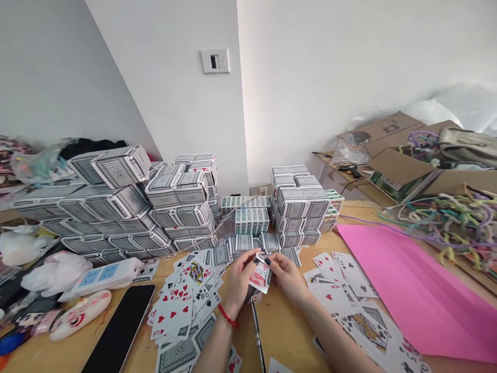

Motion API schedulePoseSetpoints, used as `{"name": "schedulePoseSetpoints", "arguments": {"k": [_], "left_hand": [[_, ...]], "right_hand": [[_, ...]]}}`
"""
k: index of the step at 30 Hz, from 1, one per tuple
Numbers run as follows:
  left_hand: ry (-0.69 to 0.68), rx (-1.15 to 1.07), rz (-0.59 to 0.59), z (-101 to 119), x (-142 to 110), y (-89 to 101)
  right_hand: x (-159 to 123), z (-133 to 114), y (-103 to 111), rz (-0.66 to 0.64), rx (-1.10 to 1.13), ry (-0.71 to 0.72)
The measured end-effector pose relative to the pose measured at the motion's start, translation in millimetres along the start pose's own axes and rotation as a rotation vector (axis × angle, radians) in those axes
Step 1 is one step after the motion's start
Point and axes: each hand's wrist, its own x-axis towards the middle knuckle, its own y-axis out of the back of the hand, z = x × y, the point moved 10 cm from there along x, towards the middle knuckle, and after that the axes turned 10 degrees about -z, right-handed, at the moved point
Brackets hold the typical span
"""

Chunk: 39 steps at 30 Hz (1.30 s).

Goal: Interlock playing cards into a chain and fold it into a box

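Observation:
In the middle of the table, my left hand and my right hand are both closed on a playing card with red print on its face. My left fingers wrap its left side, and my right thumb and fingers pinch the upper right corner. Whether more cards lie behind it is hidden. Below the hands, a dark thin edge of something stands on the table. Loose playing cards spread by my left forearm, and more scattered cards lie beyond my right forearm.
Blocks folded from cards rise in stacks at the left and right. Green-edged card blocks stand between them. A black phone, a power strip, a pink sheet and tangled pipe cleaners are around.

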Motion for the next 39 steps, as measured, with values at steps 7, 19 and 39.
{"name": "schedulePoseSetpoints", "arguments": {"k": [7,19,39], "left_hand": [[-0.029,0.197,0.154,-2,0,9.3],[0.007,0.066,0.22,-9,-5,15.8],[-0.032,-0.045,0.144,-30,8,21.2]], "right_hand": [[-3,-17,-11,-0.006,-0.223,0.114],[-7,-20,-17,-0.036,-0.449,0.146],[-3,-11,6,0.072,0.007,0.099]]}}
